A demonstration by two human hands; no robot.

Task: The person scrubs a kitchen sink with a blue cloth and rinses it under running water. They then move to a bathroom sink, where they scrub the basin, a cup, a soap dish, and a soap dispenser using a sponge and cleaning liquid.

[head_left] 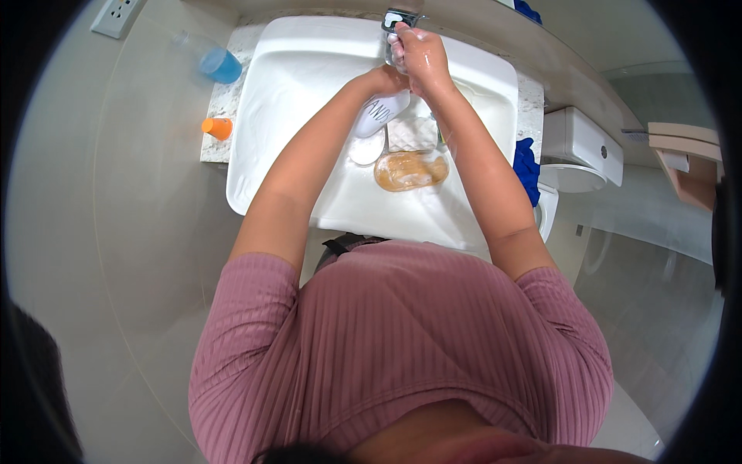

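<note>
At the far side of the white washbasin (263, 100), my right hand (425, 58) is closed on the chrome faucet (396, 21). Its fingers curl at the spout, the thumb lies near the top, and white suds cover it. My left hand (384, 80) is low by the spout, its fingers hidden behind the right hand and faucet. Just below it a white printed bottle (379, 116) lies tilted; whether the hand grips it is hidden. Nearer to me in the basin are a white round piece (366, 148), a white textured container (412, 134) and a sudsy amber oval dish (411, 170).
On the stone counter's left end stand a clear bottle of blue liquid (220, 65) and an orange cup (217, 128). A blue cloth (528, 172) hangs at the right end. Beyond it is a white toilet (576, 176). A mirror edge (495, 54) runs behind the basin.
</note>
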